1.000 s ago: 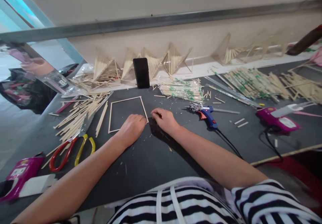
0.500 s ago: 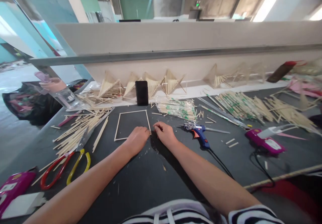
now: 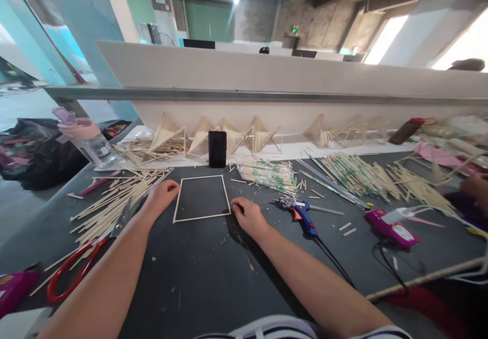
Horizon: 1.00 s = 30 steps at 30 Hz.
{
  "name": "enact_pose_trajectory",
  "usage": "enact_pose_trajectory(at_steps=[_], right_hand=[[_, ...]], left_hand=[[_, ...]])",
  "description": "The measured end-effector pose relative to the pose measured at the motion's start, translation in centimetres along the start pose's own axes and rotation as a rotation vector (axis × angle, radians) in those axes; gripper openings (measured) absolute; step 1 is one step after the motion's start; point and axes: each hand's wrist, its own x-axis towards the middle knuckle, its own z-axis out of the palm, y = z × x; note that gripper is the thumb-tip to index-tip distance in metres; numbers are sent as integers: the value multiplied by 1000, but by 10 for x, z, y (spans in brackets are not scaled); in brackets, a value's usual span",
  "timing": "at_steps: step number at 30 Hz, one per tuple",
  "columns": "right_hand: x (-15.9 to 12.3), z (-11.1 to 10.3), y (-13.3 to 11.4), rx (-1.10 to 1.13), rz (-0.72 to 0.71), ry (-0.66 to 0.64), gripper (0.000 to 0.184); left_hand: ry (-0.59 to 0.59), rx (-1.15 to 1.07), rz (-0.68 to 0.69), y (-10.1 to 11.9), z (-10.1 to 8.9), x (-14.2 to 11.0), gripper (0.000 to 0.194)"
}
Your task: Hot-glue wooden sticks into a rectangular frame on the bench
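Observation:
A square frame of thin wooden sticks (image 3: 203,218) lies flat on the dark table. My left hand (image 3: 162,196) is at its left side, fingertips pinched at the stick just below the far left corner. At the near right corner, my right hand (image 3: 249,217) has its fingers curled in, thumb and forefinger closed against the stick. To the right of that hand lies a blue hot glue gun (image 3: 304,214) with an orange trigger. Loose wooden sticks (image 3: 110,207) are heaped left of my left hand. Red-handled scissors (image 3: 76,273) lie partly under my left forearm.
Behind the frame, a black phone (image 3: 217,149) stands upright. Bagged sticks (image 3: 267,172) lie beside it, and stick models (image 3: 259,133) line the back panel. A magenta power strip (image 3: 392,227), a water bottle (image 3: 87,138) and another person's hand (image 3: 476,189) are at the sides.
My left hand has moved from the frame's near right part to its left side. My right hand has come closer to the near right corner. The view has tilted up slightly.

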Motion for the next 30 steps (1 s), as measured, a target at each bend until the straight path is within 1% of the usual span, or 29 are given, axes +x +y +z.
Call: enact_pose_trajectory(at_steps=[3,9,12,16,19,25,27,30], right_hand=[[0,1,2,-16,-3,10,22],[-2,4,9,-44,-12,1,23],[-3,5,11,-49,18,-39,31],[-1,3,10,-92,55,-130,43],[0,4,6,-143,62,-175,47],[1,7,-6,-331,61,-195,50],[-1,7,-6,-348,32,-184,48],[-5,4,-8,-367,-50,-144,39]], left_hand=[[-28,-28,-69,-9,3,-2,21],[-58,-12,-226,-1,2,-8,20],[-115,-27,-298,3,6,-10,21],[-196,-42,-370,9,12,-11,22],[-224,-23,-404,13,14,-11,22],[-244,22,-421,15,15,-10,23],[-247,43,-426,16,15,-10,24],[-274,69,-404,18,13,-13,26]])
